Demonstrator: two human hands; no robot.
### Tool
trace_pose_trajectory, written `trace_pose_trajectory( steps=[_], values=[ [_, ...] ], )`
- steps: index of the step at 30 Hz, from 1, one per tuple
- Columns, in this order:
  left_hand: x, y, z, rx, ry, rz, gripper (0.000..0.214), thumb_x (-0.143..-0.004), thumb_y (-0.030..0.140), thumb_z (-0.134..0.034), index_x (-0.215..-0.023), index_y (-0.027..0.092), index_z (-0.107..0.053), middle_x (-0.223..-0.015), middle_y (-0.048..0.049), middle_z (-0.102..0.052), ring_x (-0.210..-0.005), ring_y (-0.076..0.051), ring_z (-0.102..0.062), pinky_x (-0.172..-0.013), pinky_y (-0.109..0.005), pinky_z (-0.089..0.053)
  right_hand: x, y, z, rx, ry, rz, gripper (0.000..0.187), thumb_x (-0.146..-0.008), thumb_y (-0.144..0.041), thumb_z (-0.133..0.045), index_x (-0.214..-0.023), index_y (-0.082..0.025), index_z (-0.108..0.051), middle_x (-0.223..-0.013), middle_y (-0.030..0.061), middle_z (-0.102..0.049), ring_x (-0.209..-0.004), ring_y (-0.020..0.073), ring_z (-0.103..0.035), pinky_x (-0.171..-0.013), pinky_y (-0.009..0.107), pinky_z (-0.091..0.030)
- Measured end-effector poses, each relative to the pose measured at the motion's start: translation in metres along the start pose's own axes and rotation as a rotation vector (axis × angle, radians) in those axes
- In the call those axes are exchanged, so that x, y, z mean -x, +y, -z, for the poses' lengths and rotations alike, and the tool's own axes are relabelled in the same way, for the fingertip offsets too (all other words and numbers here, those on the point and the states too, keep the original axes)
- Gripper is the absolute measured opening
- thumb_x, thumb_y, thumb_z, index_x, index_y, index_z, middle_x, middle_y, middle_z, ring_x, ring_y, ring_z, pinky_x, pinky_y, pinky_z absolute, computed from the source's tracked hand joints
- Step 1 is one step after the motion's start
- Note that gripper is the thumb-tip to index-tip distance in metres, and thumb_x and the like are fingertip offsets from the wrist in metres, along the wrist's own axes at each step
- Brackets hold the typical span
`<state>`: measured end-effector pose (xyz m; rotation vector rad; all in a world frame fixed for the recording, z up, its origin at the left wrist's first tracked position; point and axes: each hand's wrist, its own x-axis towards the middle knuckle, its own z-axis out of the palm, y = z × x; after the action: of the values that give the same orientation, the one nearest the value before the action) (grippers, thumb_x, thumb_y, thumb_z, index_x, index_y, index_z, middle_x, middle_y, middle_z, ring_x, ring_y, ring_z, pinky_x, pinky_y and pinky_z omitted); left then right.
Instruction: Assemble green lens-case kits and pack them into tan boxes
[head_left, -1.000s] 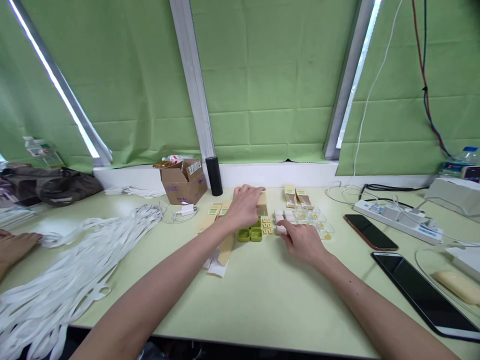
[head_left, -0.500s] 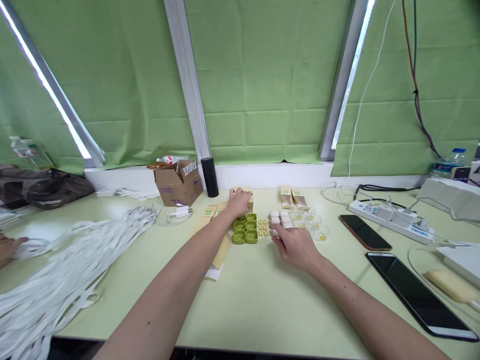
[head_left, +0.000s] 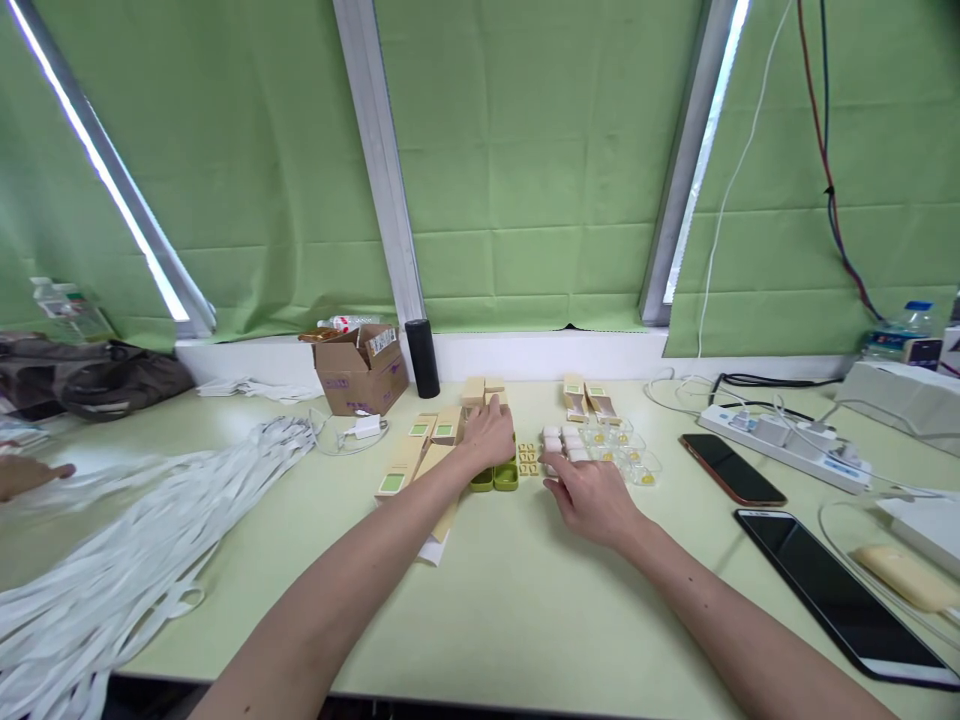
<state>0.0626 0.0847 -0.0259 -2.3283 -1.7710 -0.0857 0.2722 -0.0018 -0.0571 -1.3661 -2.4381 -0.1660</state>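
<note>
One head-worn camera looks forward and down, close over a smooth, pale yellow-green tabletop (head_left: 495, 610) in the lower frame, facing green fabric blinds (head_left: 525, 150) above; the wearer's bare left hand (head_left: 487, 438) and bare right hand (head_left: 592, 492) appear small, just below centre.

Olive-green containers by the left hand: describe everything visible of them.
The olive-green containers are small, squarish and round-cornered, and look like glossy plastic. They stand upright and open-topped on the table, close together, just left of the small yellow pieces. The two nearest show best; the left hand covers most of the others, and whether it touches them cannot be told.
</note>
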Motion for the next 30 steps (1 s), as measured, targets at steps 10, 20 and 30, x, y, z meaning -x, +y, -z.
trace_pose_trajectory(
  steps=[10,20,30],
  values=[
    [-0.01,-0.001,-0.001,0.026,-0.072,0.056,0.053,-0.103,0.035,-0.044,-0.147,0.009,-0.055,-0.167,-0.0285,-0.039,-0.139,-0.039,-0.06,-0.111,-0.05,-0.048,0.001,-0.003,0.002,0.008,-0.013,-0.005,0.037,-0.105,-0.026,-0.047,-0.138,-0.023,-0.064,-0.086,0.0093,-0.081,-0.075,0.0278,-0.071,-0.061,0.035,-0.026],
    [-0.02,-0.005,-0.003,0.038,-0.087,0.076,0.055,-0.101,0.037,-0.047,-0.147,0.009,-0.054,-0.163,-0.028,-0.044,-0.142,-0.039,-0.058,-0.114,-0.049,-0.048,0.001,-0.004,0.004,-0.008,-0.029,0.001,0.037,-0.105,-0.025,-0.047,-0.139,-0.023,-0.063,-0.087,0.0089,-0.081,-0.075,0.0261,-0.071,-0.061,0.034,-0.026],
    [-0.026,-0.007,-0.004,0.053,-0.099,0.089,0.056,-0.1,0.036,-0.049,-0.149,0.008,-0.052,-0.162,-0.0291,-0.044,-0.145,-0.04,-0.054,-0.115,-0.051,-0.046,0.001,-0.004,0.003,-0.005,-0.025,0.014,0.036,-0.104,-0.025,-0.05,-0.137,-0.023,-0.064,-0.088,0.011,-0.081,-0.075,0.0279,-0.071,-0.061,0.034,-0.031]
  ],
)
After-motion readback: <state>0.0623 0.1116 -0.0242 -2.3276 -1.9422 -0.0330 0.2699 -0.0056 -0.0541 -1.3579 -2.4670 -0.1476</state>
